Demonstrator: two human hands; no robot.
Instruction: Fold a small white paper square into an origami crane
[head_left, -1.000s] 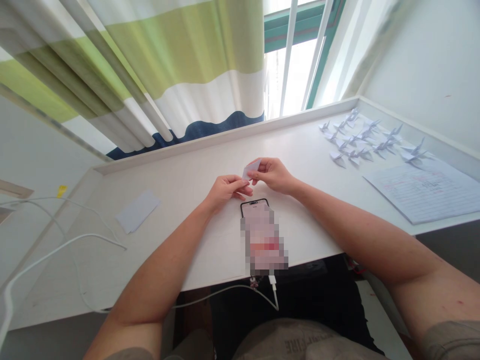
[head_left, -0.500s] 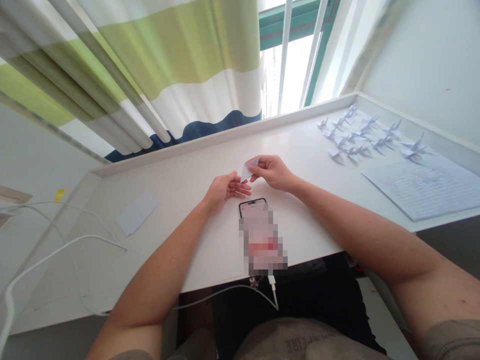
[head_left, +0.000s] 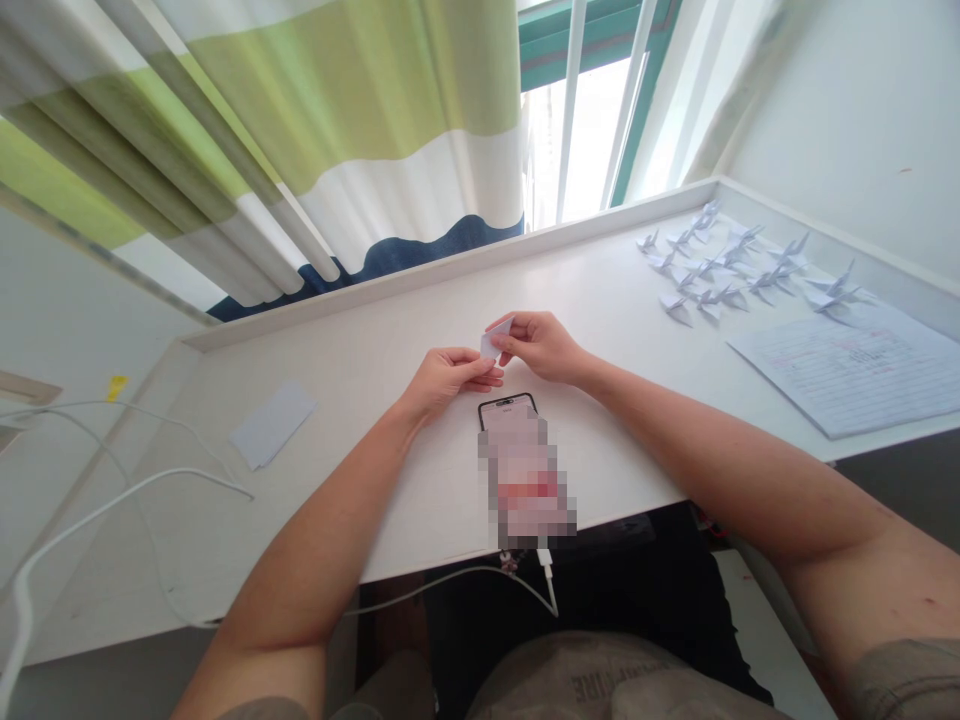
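Within right hand (head_left: 546, 346); folded paper (head_left: 489, 347)

A folded paper (head_left: 493, 342) is held in the right hand (head_left: 543, 346), the left hand (head_left: 448, 379) placed at its lower corner. A phone (head_left: 521, 465) is laid at the near edge of the desk (head_left: 375, 340); paper cranes (head_left: 834, 297) are grouped toward the far right corner, beyond a lined sheet (head_left: 862, 380).

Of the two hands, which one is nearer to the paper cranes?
The right. The right hand, gripping a folded paper, is left of the cranes; the left hand is farther left, by the paper's lower end.
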